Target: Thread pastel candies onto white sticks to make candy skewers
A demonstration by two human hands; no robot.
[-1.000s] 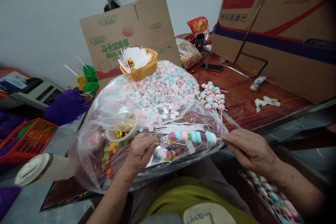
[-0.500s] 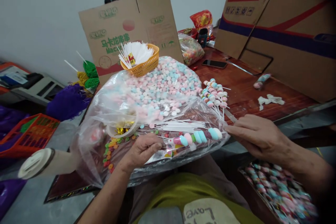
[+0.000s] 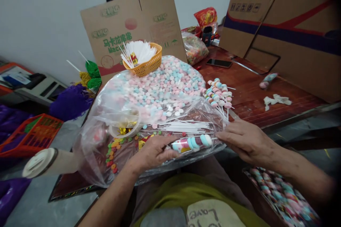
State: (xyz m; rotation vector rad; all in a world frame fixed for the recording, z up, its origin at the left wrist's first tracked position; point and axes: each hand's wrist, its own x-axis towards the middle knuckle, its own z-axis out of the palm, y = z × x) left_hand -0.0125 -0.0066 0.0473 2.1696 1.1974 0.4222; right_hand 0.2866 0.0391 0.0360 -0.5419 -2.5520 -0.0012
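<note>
A marshmallow skewer point(image 3: 205, 140) in blue, white and purple lies sideways between my hands, above the plastic sheeting. Its right end meets the fingertips of my right hand point(image 3: 246, 143), which pinch the stick. My left hand point(image 3: 156, 152) is closed at the other end, around a clear printed wrapper point(image 3: 178, 145) that covers part of the skewer. Just behind them lies a bundle of white sticks point(image 3: 186, 126). Beyond it, a large clear bag holds many pastel marshmallows point(image 3: 165, 85). Finished-looking skewers point(image 3: 218, 94) are piled beside the bag, near my right hand.
An orange basket point(image 3: 149, 65) of white wrappers rests on the marshmallow bag. Coloured candy rings point(image 3: 113, 152) and a tape roll point(image 3: 128, 133) lie at left, near a lidded cup point(image 3: 42, 163). A phone point(image 3: 218, 63) lies behind. Wrapped skewers fill a box point(image 3: 282, 195) at lower right.
The wrapper now covers more of the skewer. My right hand has come left, closer to my left hand, which has shifted slightly right.
</note>
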